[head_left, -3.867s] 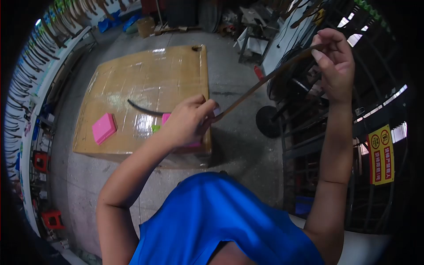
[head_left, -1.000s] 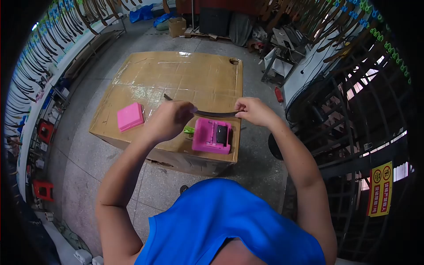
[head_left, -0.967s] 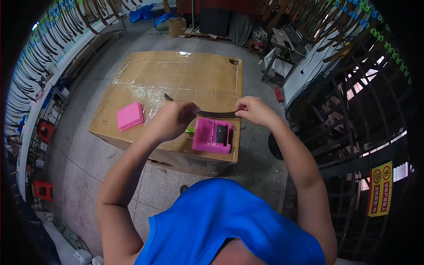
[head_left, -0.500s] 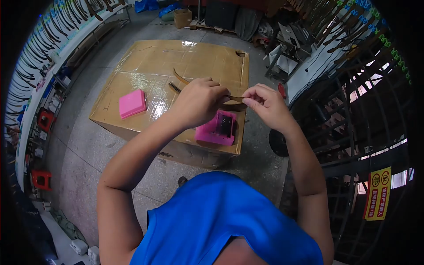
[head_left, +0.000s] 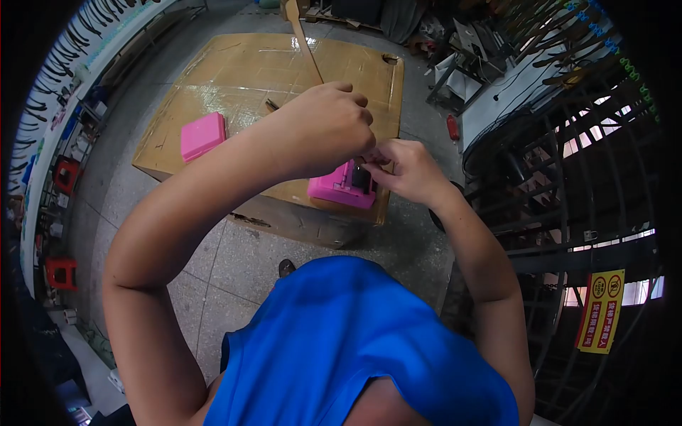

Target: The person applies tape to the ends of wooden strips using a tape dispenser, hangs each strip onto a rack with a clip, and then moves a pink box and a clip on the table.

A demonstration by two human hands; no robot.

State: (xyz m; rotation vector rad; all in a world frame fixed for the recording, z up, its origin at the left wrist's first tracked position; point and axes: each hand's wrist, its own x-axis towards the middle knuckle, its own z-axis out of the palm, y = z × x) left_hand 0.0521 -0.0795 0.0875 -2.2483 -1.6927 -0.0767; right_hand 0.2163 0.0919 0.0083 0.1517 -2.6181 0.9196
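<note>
My left hand (head_left: 334, 128) is closed above the box, and a long brown strap (head_left: 305, 46) rises from behind it toward the far side. Thumb and fingers pinched, my right hand (head_left: 405, 168) meets the left fingertips at the strap's other end, which is mostly hidden. Below the hands lies a pink case (head_left: 341, 192) with a black piece (head_left: 363, 177) in it, partly covered by my left hand. A second pink case (head_left: 202, 136), closed, is further left. A small dark tool (head_left: 271, 106) shows just past my left forearm.
The large cardboard box (head_left: 234, 71) wrapped in clear tape serves as the work surface. Racks with hanging straps and red stools (head_left: 61, 272) stand at the left. At the right are a metal grille, a yellow sign (head_left: 601, 311) and a red object (head_left: 452, 127) on the floor.
My hands have come together, the left turning over and the right moving left. The strap has swung up and now points away from me. The view has shifted, so the box appears higher.
</note>
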